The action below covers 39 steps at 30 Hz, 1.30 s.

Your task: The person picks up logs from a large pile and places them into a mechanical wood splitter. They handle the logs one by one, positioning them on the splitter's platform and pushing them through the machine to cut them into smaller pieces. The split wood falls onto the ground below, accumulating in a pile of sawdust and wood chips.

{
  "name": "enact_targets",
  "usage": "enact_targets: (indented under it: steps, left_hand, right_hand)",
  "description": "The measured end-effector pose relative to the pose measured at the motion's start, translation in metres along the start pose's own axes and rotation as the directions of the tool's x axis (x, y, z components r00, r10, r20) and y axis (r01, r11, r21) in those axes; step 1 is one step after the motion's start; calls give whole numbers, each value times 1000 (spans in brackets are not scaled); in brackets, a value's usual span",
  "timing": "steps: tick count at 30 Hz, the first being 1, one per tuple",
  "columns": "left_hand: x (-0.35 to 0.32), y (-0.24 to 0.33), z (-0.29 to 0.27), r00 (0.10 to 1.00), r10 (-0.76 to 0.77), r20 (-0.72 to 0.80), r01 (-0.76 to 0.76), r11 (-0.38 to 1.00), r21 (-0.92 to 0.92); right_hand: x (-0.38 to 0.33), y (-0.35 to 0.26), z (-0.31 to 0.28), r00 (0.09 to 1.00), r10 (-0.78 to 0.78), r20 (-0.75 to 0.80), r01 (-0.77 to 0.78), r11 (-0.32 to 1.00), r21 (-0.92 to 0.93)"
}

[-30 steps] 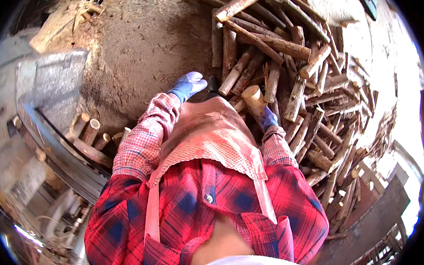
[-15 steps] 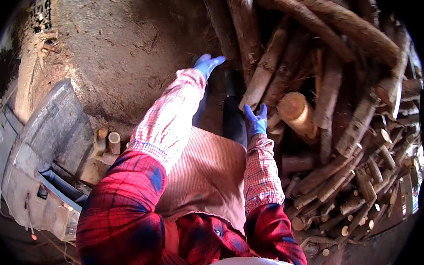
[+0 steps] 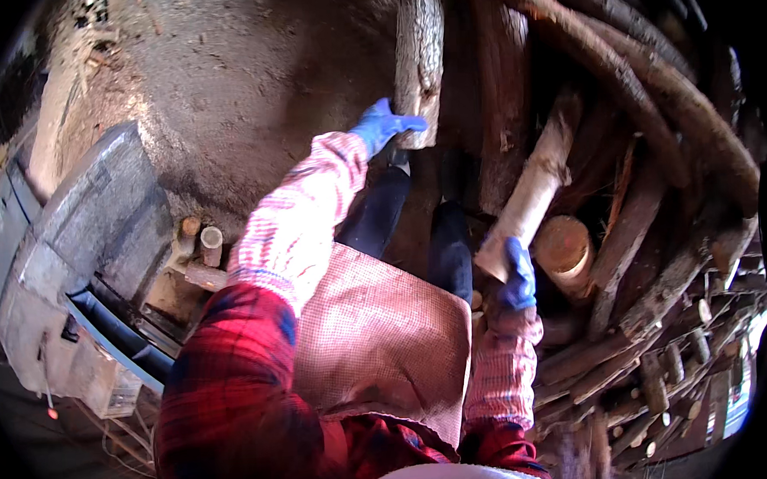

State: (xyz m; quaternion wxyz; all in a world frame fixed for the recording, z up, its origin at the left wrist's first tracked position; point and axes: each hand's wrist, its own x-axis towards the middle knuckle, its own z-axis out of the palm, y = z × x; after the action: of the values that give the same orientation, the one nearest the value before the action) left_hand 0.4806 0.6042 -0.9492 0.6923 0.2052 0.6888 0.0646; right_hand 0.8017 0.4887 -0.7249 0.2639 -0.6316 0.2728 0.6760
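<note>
Above a dirt floor [image 3: 228,83], between a grey housing [image 3: 95,198] and heaped logs [image 3: 689,106], the left hand [image 3: 384,127] grips a grey log [image 3: 420,51]; the right hand [image 3: 519,276] grasps a pale log [image 3: 532,184].

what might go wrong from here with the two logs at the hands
The left hand is at one end of the grey log, so the far end might swing or dip. That log's near end also appears close to the person's foot, so a slip could land on it.

The right hand is at the pale log, with a thick log close beside; fingers might get pinched if either rolls.
</note>
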Motion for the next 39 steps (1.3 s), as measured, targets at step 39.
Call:
enact_targets:
  steps: [39]
  left_hand:
    - [-995, -301, -433, -6, 14, -1000, -806, 592, 13]
  right_hand:
    - [-430, 390, 318, 515, 450, 730, 763, 147, -629]
